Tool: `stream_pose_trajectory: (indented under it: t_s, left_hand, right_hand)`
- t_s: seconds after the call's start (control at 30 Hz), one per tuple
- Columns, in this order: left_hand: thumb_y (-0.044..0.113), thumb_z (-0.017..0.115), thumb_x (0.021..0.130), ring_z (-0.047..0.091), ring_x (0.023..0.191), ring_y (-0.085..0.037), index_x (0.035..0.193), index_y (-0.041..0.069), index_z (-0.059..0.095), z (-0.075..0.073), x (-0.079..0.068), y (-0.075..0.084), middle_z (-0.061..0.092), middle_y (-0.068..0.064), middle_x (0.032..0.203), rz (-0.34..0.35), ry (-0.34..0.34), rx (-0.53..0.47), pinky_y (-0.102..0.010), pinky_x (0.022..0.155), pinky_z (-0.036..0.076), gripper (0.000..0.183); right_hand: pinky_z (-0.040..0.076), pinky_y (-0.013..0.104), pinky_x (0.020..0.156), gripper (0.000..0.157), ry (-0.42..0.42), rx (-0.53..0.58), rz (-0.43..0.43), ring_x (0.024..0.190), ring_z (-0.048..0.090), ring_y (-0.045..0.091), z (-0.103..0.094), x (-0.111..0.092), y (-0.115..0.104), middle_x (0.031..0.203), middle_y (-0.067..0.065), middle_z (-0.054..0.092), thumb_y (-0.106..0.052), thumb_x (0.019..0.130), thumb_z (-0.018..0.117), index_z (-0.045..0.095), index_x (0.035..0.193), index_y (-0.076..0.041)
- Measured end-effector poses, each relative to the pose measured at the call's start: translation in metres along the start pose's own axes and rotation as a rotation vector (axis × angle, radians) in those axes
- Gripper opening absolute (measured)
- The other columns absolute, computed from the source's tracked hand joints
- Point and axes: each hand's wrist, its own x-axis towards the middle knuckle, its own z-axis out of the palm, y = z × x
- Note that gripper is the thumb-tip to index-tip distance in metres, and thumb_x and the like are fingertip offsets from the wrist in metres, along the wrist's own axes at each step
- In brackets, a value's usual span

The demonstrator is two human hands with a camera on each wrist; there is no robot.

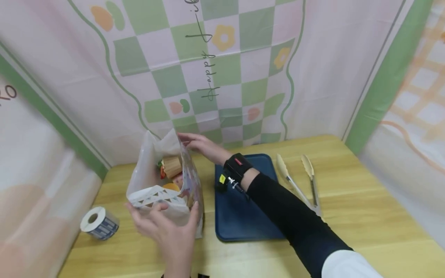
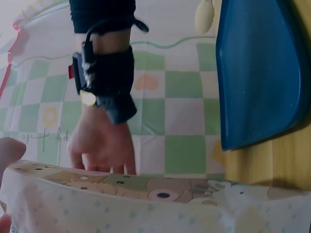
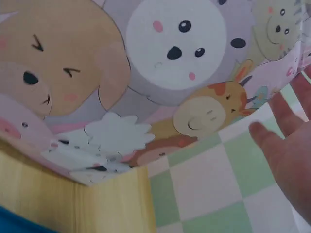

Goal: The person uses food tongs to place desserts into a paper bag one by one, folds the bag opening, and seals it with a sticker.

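Observation:
A paper bag (image 1: 191, 181) printed with cartoon animals stands upright on the table, its top open. Inside show a tan ridged piece (image 1: 172, 166), something orange (image 1: 171, 187) and bits of red and green; the rest is hidden by the bag's walls. My left hand (image 1: 170, 231) grips the near side of the bag, thumb on the right and fingers toward the left. At the far edge, my right hand (image 1: 201, 146) rests its fingers against the bag, partly hidden behind it. In the right wrist view the right thumb (image 3: 257, 130) lies beside the printed face (image 3: 175, 53).
A dark blue tray (image 1: 240, 227) lies right of the bag, under the right forearm. Metal tongs (image 1: 314, 181) lie beyond it. A label roll (image 1: 99, 223) stands at left on the wooden table (image 1: 365, 216). Patterned curtains (image 1: 240, 88) hang behind.

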Motion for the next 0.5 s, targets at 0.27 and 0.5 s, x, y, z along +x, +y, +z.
stream_pose_trajectory:
  t_s: [0.27,0.5]
  left_hand:
    - [0.022,0.087,0.061,-0.002,0.136,-0.033,0.095,-0.002,0.044,0.003,-0.002,0.001,0.0,-0.029,0.149,-0.07,0.01,-0.067,-0.065,0.105,0.015,0.06]
    - [0.012,0.084,0.064,-0.002,0.137,-0.029,0.097,-0.005,0.043,-0.003,0.004,-0.006,-0.002,-0.029,0.15,-0.106,-0.007,-0.128,-0.066,0.104,0.018,0.055]
  right_hand:
    - [0.036,0.042,0.105,0.045,0.11,0.096,0.04,0.121,0.047,0.023,0.008,0.005,0.013,0.141,0.021,0.045,-0.003,0.095,0.047,0.04,0.14,0.004]
    - [0.04,0.041,0.102,0.043,0.175,0.047,0.061,0.118,0.05,0.021,0.003,-0.006,0.015,0.137,0.019,0.05,-0.011,0.097,0.052,0.046,0.137,0.001]
